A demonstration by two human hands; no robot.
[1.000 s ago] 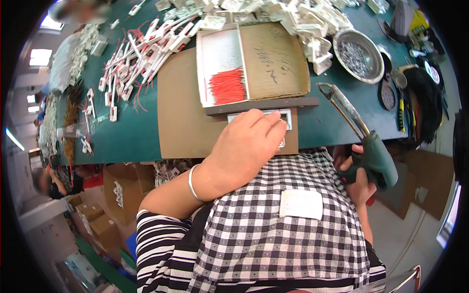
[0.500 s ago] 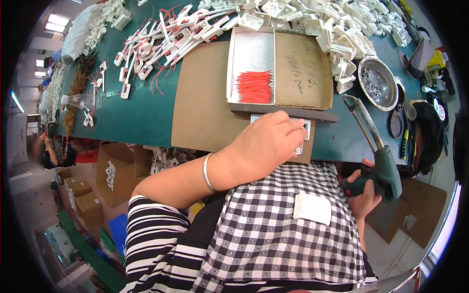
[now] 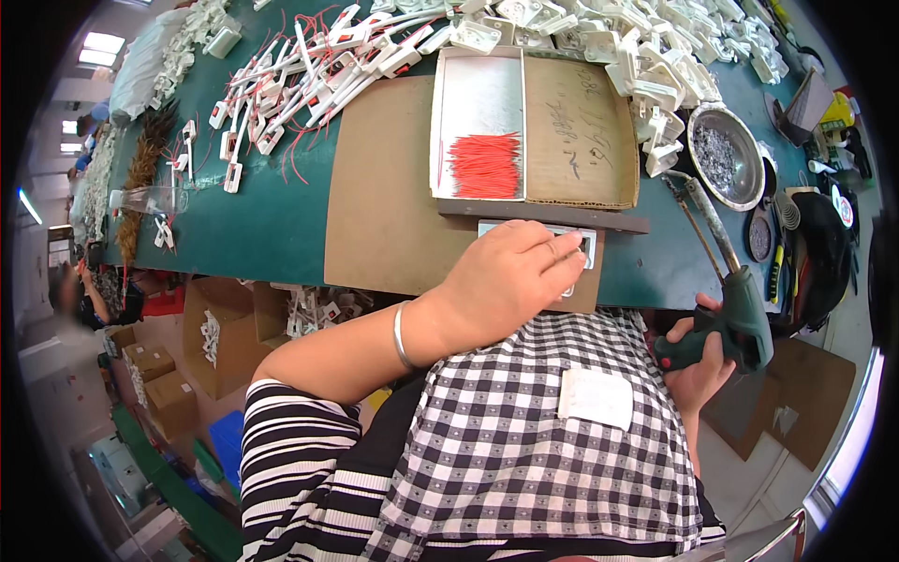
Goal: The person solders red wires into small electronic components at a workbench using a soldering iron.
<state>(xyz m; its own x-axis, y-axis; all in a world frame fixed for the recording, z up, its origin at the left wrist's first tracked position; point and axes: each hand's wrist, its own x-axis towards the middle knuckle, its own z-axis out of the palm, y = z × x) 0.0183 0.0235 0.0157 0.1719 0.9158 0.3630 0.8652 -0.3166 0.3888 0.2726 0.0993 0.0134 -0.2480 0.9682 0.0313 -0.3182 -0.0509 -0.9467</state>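
My left hand [image 3: 506,281] lies palm down on a small white rectangular frame [image 3: 581,245] at the near edge of the brown cardboard sheet [image 3: 389,187], fingers curled over it and pressing it flat — most of the piece is hidden under my knuckles, so I cannot tell how much of it I actually have pinched. My right hand [image 3: 698,361] is off the bench, down beside my checked apron [image 3: 524,440], wrapped tight around the handle of a green soldering gun [image 3: 735,304]; its long metal tip points up and away toward the metal bowl [image 3: 723,155]. Just beyond my left fingers a dark strip [image 3: 543,217] lies across the cardboard, and behind that sits a shallow cardboard tray [image 3: 581,131] with a bundle of short red wires [image 3: 485,165] in its white left half. White plastic switch parts [image 3: 318,80] with red leads are heaped over the green bench top [image 3: 253,234].
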